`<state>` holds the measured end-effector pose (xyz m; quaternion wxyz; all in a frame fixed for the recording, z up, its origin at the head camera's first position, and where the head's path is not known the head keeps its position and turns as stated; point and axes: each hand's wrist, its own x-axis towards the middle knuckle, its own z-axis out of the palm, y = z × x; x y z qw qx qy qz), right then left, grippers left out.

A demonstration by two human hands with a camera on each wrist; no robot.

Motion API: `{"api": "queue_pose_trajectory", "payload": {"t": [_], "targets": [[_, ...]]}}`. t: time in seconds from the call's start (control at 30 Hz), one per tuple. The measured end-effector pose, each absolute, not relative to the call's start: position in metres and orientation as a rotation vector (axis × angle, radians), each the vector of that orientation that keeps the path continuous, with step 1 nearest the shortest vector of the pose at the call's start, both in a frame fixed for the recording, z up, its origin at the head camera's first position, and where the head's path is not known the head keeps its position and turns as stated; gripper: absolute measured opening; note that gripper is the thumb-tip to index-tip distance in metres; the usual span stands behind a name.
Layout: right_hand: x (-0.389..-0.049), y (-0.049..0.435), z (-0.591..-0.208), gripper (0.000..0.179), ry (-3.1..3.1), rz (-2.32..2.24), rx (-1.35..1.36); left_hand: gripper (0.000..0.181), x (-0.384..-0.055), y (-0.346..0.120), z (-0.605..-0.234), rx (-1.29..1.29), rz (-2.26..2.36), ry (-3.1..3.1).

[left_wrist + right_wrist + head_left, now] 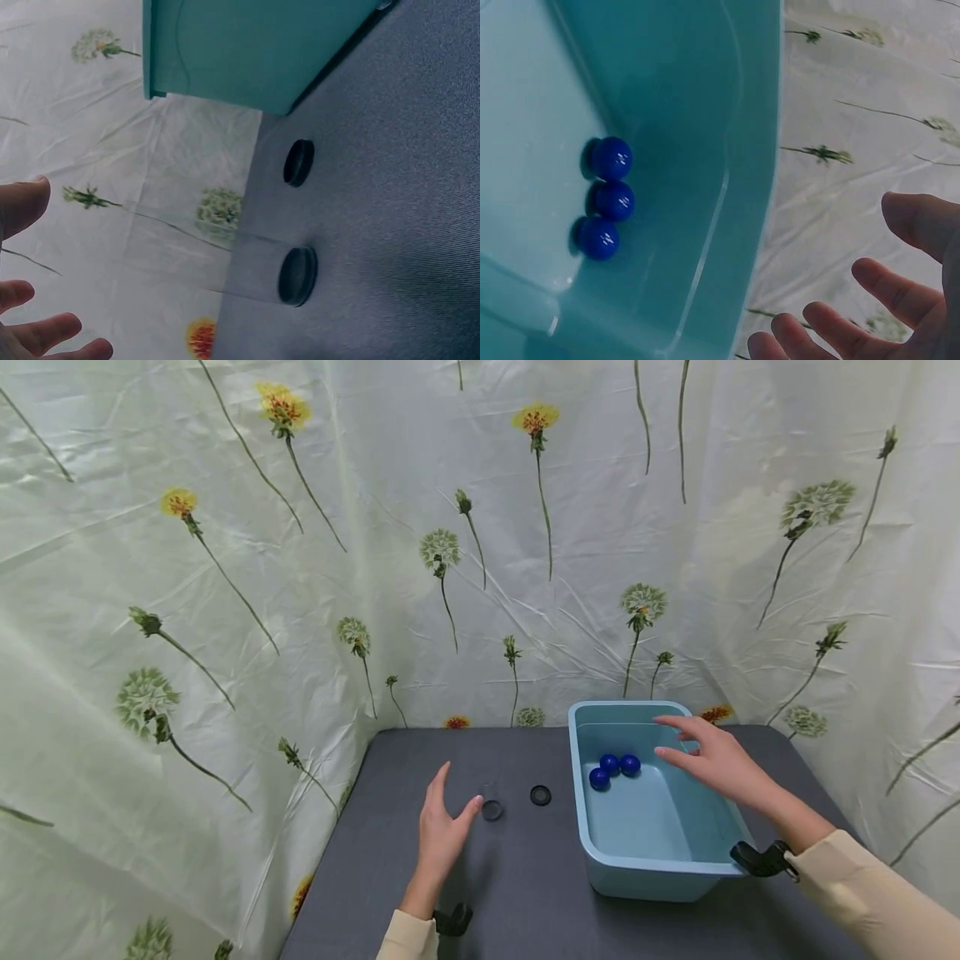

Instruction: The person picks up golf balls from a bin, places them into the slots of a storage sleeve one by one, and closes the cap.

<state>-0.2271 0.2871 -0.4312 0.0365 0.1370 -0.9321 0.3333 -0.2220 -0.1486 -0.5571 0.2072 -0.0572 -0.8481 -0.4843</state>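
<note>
My left hand [442,831], fingers spread and holding nothing, is just left of a clear cylinder [217,259] with a black base [298,277] that stands on the table. A loose black lid [540,795] lies to the right of the cylinder. Over the right part of the light blue bin [637,862] hovers my right hand [716,760], its thumb and fingers apart with nothing between them. Three shiny blue balls [612,157] sit together on the bin's floor by its far left corner, below and left of the right hand.
A dark grey cloth covers the table [360,877]. Behind it hangs a pale curtain [390,568] printed with dandelions, close to the table's far and left edges. The bin's raised walls stand at the table's right side.
</note>
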Motion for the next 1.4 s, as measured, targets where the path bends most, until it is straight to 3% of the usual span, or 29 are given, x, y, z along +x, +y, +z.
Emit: {"api": "queue_pose_trajectory", "payload": {"t": [0.5, 0.87, 1.4], "targets": [[-0.283, 0.269, -0.469, 0.059, -2.977, 1.071, 0.383, 0.086, -0.245, -0.138, -0.584, -0.119, -1.468, -2.404], [-0.304, 0.255, -0.501, 0.057, -3.068, 0.968, 0.423, 0.087, -0.257, -0.132, -0.599, -0.146, -1.546, -2.452], [-0.329, 0.257, -0.528, 0.058, -3.185, 1.043, 0.288, 0.057, -0.271, -0.136, -0.615, -0.138, -1.734, -2.476]]}}
